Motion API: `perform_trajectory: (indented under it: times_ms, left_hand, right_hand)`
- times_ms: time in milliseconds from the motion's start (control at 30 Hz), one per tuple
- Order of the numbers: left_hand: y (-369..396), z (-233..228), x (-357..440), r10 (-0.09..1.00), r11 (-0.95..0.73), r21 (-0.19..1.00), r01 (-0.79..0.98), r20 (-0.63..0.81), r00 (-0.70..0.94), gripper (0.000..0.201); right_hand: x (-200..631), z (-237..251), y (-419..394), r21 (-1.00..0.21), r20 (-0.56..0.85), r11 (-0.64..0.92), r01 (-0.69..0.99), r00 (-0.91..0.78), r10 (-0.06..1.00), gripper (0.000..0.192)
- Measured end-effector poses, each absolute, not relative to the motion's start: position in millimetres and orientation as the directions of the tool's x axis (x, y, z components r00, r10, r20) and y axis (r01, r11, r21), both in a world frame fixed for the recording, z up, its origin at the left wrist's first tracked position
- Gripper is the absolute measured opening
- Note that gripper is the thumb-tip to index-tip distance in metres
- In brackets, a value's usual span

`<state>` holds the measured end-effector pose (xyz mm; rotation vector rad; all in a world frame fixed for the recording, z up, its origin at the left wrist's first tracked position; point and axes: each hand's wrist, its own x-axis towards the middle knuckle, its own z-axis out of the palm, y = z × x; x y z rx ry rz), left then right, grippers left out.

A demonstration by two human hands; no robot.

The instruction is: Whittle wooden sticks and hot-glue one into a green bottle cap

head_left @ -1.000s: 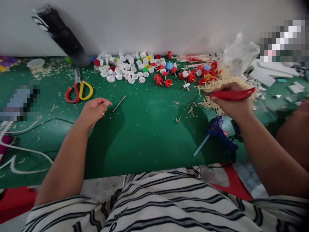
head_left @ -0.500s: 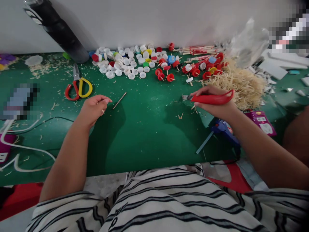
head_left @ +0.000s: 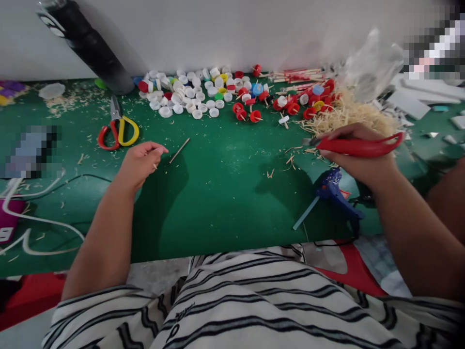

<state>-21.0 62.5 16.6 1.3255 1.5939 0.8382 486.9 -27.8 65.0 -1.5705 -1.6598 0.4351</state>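
Note:
My left hand is closed at the left of the green table, the pale tip of a thin wooden stick showing between its fingers. A thin, darker pointed rod lies just right of it. On the right, my right hand is wrapped around a red-handled tool with a short metal head; its exact kind is unclear. Wood slivers lie below the metal head. Behind that hand is a heap of pale wood shavings. A blue glue gun with a glue stick rests nearer me.
Many white bottle caps and red caps with sticks through them lie along the wall. Scissors with red and yellow handles, a black bottle, a phone and a white cable occupy the left. White scraps lie far right.
My right hand has moved right with the red-handled tool, uncovering more of the glue gun and the slivers. My left hand has stayed nearly still.

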Motion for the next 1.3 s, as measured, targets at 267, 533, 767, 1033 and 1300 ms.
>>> perform_trajectory:
  times_ms: [267, 533, 767, 1033, 1300]
  left_hand:
    - [63, 15, -23, 0.981, 0.188, 0.899, 0.395, -0.189, -0.039, 0.016]
    - [63, 14, -22, 0.981, 0.196, 0.902, 0.385, -0.186, -0.064, 0.013]
    - [64, 13, -23, 0.980, 0.200, 0.902, 0.383, -0.192, -0.060, 0.012]
    - [62, 14, -21, 0.981, 0.191, 0.902, 0.387, -0.185, -0.052, 0.012]
    - [62, 15, -21, 0.982, 0.190, 0.910, 0.368, -0.179, -0.063, 0.011]
  right_hand:
    - [474, 51, -27, -0.772, 0.177, 0.199, 0.604, -0.096, 0.980, 0.027]
    - [512, 46, -35, -0.630, 0.323, 0.134, 0.765, 0.102, 0.941, 0.026]
    - [420, 55, -66, -0.792, 0.225, 0.326, 0.517, -0.250, 0.942, 0.027]
    - [504, 45, -50, -0.689, 0.238, 0.213, 0.693, -0.060, 0.969, 0.025]
    - [514, 56, -57, -0.652, 0.322, 0.167, 0.739, 0.071, 0.944, 0.025]
